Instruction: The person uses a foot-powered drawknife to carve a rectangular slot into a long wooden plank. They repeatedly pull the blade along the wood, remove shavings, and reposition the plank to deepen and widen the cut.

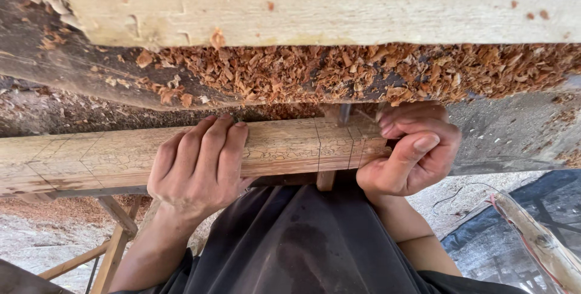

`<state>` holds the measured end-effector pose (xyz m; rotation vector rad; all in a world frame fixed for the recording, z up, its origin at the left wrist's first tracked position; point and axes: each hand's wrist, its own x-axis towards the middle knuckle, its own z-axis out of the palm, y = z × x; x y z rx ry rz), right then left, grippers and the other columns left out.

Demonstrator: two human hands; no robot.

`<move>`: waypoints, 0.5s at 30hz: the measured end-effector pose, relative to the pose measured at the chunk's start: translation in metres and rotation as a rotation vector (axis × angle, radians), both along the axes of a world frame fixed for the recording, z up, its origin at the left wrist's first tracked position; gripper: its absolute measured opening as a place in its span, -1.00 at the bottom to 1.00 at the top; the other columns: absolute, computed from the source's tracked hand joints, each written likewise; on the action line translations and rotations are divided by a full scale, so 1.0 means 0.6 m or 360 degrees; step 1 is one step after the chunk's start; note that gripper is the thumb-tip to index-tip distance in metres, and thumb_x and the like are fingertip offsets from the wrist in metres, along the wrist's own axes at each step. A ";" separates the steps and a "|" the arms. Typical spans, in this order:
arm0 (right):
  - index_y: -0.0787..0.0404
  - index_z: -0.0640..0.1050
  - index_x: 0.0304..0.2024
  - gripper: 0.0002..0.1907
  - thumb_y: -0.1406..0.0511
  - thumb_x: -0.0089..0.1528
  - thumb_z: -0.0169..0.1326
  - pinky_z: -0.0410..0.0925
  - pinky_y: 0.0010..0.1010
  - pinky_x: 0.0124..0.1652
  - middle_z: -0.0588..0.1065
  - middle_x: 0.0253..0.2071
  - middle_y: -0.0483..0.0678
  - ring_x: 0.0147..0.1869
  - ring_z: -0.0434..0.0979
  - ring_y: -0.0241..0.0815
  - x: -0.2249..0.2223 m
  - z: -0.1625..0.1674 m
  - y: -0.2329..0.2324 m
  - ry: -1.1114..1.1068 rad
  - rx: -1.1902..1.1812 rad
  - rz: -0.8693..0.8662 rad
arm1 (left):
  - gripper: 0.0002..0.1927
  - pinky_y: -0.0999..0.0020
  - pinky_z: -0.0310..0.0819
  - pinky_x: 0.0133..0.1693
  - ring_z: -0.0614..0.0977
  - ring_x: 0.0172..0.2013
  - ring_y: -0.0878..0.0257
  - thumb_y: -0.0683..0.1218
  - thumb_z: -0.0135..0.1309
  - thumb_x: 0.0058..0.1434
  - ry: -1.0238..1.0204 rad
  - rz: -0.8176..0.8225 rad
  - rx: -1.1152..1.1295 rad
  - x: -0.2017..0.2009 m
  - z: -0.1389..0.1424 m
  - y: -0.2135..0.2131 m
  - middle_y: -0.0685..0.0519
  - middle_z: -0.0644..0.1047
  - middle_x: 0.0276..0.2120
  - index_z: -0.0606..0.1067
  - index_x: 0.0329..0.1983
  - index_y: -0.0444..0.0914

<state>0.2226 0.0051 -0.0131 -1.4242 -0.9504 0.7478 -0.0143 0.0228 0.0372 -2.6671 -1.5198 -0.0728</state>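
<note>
a: where are your hands just now?

b: my left hand (196, 164) lies flat over the long pale wooden beam with thin pencil lines drawn across it (121, 155), fingers draped over its far edge, pressing it down. the hand is spread, not wrapped round anything.

a: and the other one?

b: my right hand (411, 155) is curled in a fist at the beam's right end, thumb up, fingers folded tight. a narrow dark metal blade (344, 114) rises just beyond the beam beside those fingers. the fist seems closed on its handle, though the handle is hidden, so i cannot tell for sure.

a: so the beam is where?

b: it runs crosswise right in front of my body, from the left edge of view to my right fist, between me and the work surface.

a: what's past it?

b: a broad dark weathered plank (54, 58) heaped with reddish-brown wood shavings (339, 73), and beyond that a wide pale sawn timber (315, 3) spanning the whole top of view, with a few chips on it too.

a: and lower down?

b: my dark apron (296, 239) under the beam, slim wooden trestle legs (115, 245) at lower left, dusty ground, and at lower right a rough pale stick with a red cord along it (532, 233) over a dark tarp (502, 239).
</note>
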 end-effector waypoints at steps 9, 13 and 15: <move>0.29 0.33 -0.17 -0.66 0.16 0.57 -0.14 0.35 -0.51 -0.38 0.35 -0.39 0.02 -0.42 0.31 -0.31 0.004 0.007 0.016 -0.0113 -0.0068 0.0015 | -0.51 0.34 0.50 -0.15 0.69 -0.17 0.26 0.24 -0.14 0.47 -0.0081 0.0027 -0.0085 0.004 0.009 0.017 0.07 0.65 -0.17 0.58 -0.09 -0.21; 0.30 0.34 -0.16 -0.68 0.18 0.58 -0.14 0.32 -0.53 -0.38 0.39 -0.37 0.06 -0.44 0.30 -0.32 0.001 0.005 0.023 -0.0121 -0.0067 -0.0020 | -0.54 0.31 0.49 -0.12 0.69 -0.15 0.24 0.23 -0.11 0.47 -0.0090 0.0043 -0.0154 0.002 0.009 0.017 0.07 0.64 -0.16 0.57 -0.06 -0.22; 0.30 0.34 -0.16 -0.68 0.19 0.57 -0.14 0.31 -0.53 -0.38 0.40 -0.37 0.06 -0.45 0.31 -0.32 0.001 0.002 0.027 -0.0135 -0.0037 -0.0021 | -0.51 0.30 0.49 -0.13 0.68 -0.16 0.23 0.26 -0.12 0.45 -0.0100 0.0053 -0.0153 0.001 0.006 0.018 0.06 0.63 -0.17 0.57 -0.06 -0.22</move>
